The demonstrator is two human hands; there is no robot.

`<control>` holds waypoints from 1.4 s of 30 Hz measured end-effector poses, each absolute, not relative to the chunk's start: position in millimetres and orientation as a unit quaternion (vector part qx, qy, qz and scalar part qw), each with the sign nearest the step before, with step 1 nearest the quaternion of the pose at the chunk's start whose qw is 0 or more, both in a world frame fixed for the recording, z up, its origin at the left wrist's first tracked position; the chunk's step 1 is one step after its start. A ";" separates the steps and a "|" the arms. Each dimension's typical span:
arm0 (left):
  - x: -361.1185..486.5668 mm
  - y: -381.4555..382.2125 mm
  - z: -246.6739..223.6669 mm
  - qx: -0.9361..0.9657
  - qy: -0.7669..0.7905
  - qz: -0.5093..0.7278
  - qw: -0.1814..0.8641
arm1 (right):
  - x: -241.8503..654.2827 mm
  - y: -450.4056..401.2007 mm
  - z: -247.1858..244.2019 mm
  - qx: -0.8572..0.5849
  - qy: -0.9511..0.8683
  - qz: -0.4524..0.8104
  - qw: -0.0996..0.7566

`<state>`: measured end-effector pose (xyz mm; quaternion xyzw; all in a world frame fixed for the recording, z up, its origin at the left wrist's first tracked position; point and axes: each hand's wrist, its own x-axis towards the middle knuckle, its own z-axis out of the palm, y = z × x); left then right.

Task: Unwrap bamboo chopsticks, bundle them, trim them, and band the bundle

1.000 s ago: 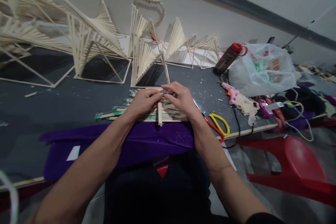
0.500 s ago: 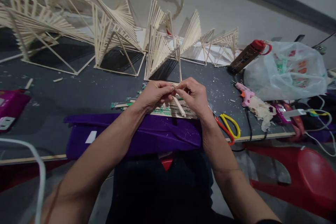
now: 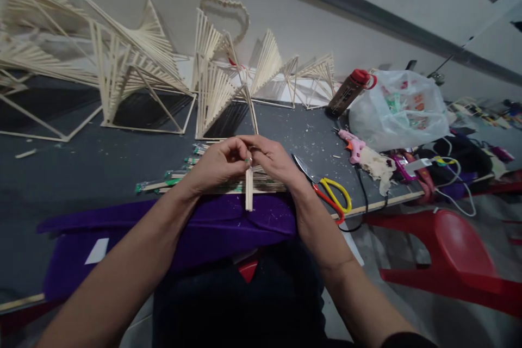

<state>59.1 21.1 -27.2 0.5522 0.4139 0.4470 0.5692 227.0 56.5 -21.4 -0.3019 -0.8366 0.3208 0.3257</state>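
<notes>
A pair of pale wooden chopsticks [image 3: 249,193] points down toward me, its upper end between my hands. My left hand [image 3: 218,163] pinches at that end, where a bit of green shows at the fingertips. My right hand [image 3: 271,159] closes around the same end from the other side, its fingers partly hidden. Beneath both hands lies a pile of chopsticks in clear and green wrappers [image 3: 173,180]. A purple cloth [image 3: 163,223] is spread along the table edge in front of me.
Lattice models made of sticks [image 3: 142,76] line the back of the dark table [image 3: 134,157]. To the right are scissors [image 3: 332,196], a pink glue gun [image 3: 351,144], a brown bottle [image 3: 346,92] and a plastic bag [image 3: 402,114]. A red chair [image 3: 460,244] stands below the edge.
The view has swung to the right. The chopsticks, slanted before, now point nearly straight down, and my hands have come closer together around their upper end.
</notes>
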 end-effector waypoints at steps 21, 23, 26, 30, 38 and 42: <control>68.8 15.6 -35.1 0.690 0.610 0.377 0.096 | 234.0 64.1 -30.5 -0.353 -0.821 0.317 0.318; 69.2 15.0 -34.2 0.687 0.608 0.384 0.106 | 234.7 63.8 -29.3 -0.352 -0.815 0.326 0.324; 70.2 14.0 -34.2 0.692 0.594 0.392 0.119 | 235.6 63.3 -27.8 -0.351 -0.810 0.340 0.324; 69.3 14.4 -34.2 0.690 0.577 0.409 0.153 | 234.5 61.9 -27.7 -0.355 -0.831 0.307 0.299; 65.3 17.0 -30.6 0.668 0.569 0.438 0.196 | 220.9 48.1 -30.0 -0.414 -0.867 0.090 0.263; 64.5 16.4 -28.6 0.655 0.567 0.447 0.223 | 223.0 46.1 -28.9 -0.411 -0.873 0.040 0.260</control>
